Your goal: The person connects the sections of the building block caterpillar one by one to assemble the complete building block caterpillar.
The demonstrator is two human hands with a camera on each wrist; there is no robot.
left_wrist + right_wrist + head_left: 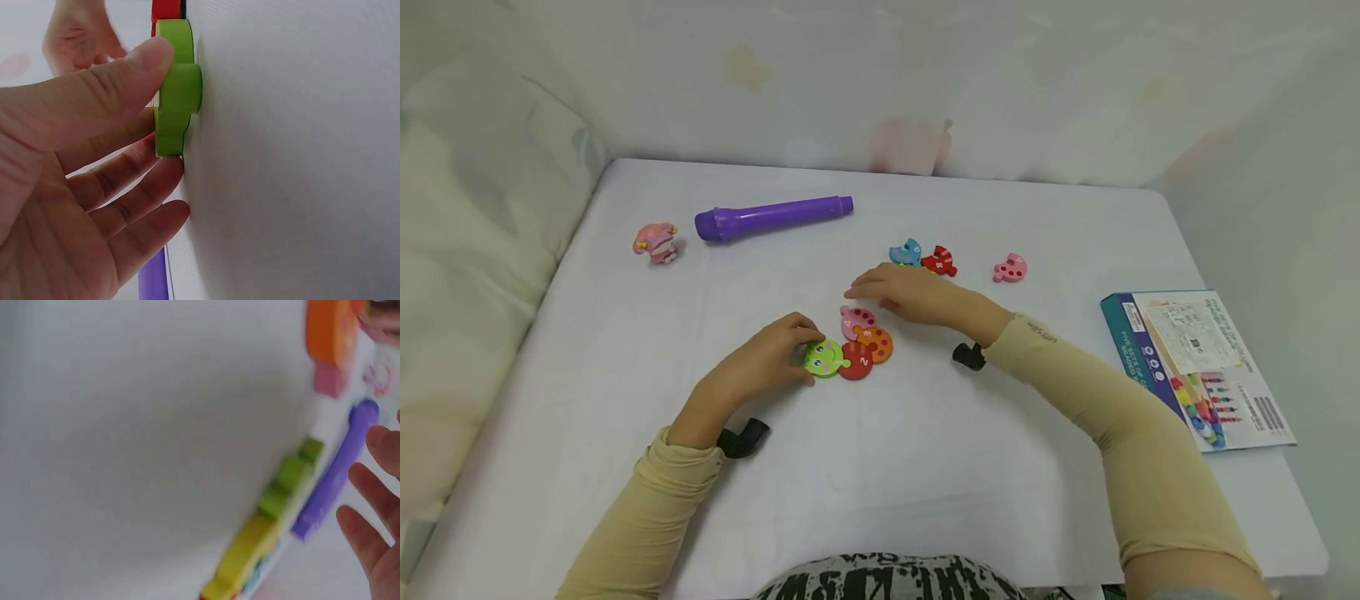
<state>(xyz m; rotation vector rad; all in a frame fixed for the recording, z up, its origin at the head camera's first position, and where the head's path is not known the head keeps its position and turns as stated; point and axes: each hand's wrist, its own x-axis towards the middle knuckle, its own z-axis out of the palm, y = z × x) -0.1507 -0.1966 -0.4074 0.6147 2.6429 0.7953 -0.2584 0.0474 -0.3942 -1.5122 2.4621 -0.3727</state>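
Observation:
My left hand [763,354] pinches a green smiling-head puzzle piece [826,360] between thumb and fingers, flat on the white table. Joined to that head is a red numbered piece [856,362]. An orange spotted piece [876,343] and a pink spotted piece [855,320] lie against it. My right hand [917,293] hovers just beyond this group, fingers extended and holding nothing. A blue piece [906,250] and a red striped piece [939,261] show behind it. In the right wrist view, green [290,475] and yellow [244,553] pieces lie near that hand, mostly hidden from the head view.
A purple microphone-shaped stick [775,218] lies at the back left, near a small pink figurine [657,242]. Farther right is a lone pink spotted piece [1011,268]. A printed flat box [1195,367] lies by the right edge of the table [925,483].

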